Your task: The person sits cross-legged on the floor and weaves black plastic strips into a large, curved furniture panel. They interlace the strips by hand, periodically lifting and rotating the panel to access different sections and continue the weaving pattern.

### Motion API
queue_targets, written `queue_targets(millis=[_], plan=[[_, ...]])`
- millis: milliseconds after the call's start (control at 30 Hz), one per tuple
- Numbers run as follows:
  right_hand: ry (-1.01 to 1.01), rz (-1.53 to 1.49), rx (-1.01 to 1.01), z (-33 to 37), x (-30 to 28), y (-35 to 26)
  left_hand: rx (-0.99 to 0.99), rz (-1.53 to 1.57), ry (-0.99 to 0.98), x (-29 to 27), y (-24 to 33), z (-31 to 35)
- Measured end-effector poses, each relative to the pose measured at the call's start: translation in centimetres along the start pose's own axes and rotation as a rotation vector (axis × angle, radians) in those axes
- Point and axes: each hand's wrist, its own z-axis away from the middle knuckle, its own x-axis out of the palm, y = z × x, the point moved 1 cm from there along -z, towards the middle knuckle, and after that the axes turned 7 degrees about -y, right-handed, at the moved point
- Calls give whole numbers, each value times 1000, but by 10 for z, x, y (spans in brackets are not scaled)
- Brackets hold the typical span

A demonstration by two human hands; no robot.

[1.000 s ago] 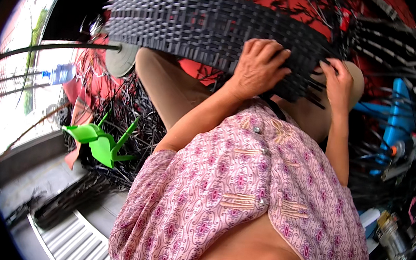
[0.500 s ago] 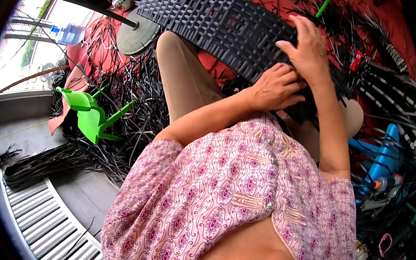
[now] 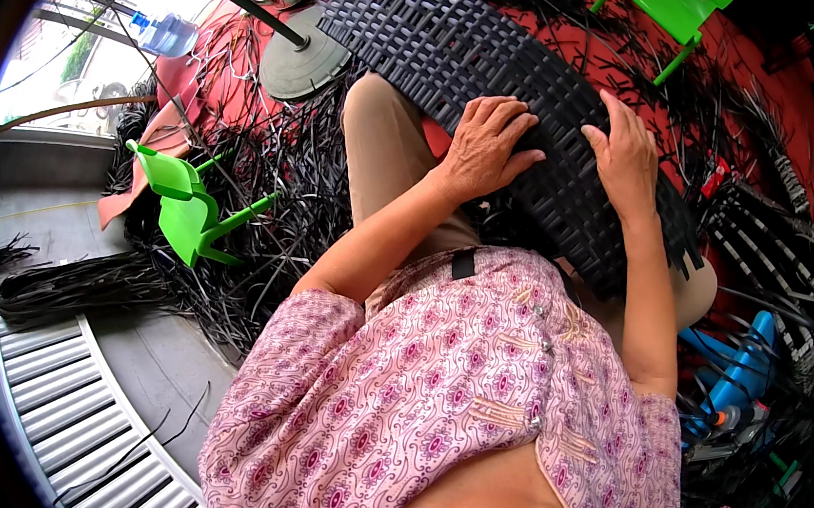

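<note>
A long woven panel of flat black plastic strips (image 3: pixel 438 37) lies across my lap, running from the upper left down to the right. Its left end shows loose strip tips. On the near edge of the panel rests my left hand (image 3: pixel 486 149), its fingers loosely bent on the weave and the thumb held apart. Against the far edge is my right hand (image 3: pixel 625 157), fingers stretched out and thumb spread from them. No single strip shows between the fingers of either hand. Under the panel are my knees in tan trousers (image 3: pixel 378 144).
Heaps of loose black strips (image 3: pixel 286 184) cover the red floor. Green plastic chairs stand at left (image 3: pixel 182 203) and top right (image 3: pixel 671 10). A round grey base with a pole (image 3: pixel 303 63), a water bottle (image 3: pixel 165 35), a blue plastic piece (image 3: pixel 743 375) and a white slatted rack (image 3: pixel 70 398) surround me.
My left hand has moved left along the panel, away from my right wrist. My right hand has shifted slightly down. The whole view has turned a little.
</note>
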Motion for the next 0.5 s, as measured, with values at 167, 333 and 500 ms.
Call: queue_targets(millis=[167, 333, 500], plan=[[15, 35, -26, 3, -3, -5, -241, -160, 105, -12, -31, -9], [-6, 53, -9, 6, 1, -8, -143, -111, 112, -9, -48, -25], [3, 86, -16, 7, 3, -6, -198, 39, 103, -22, -63, -20]])
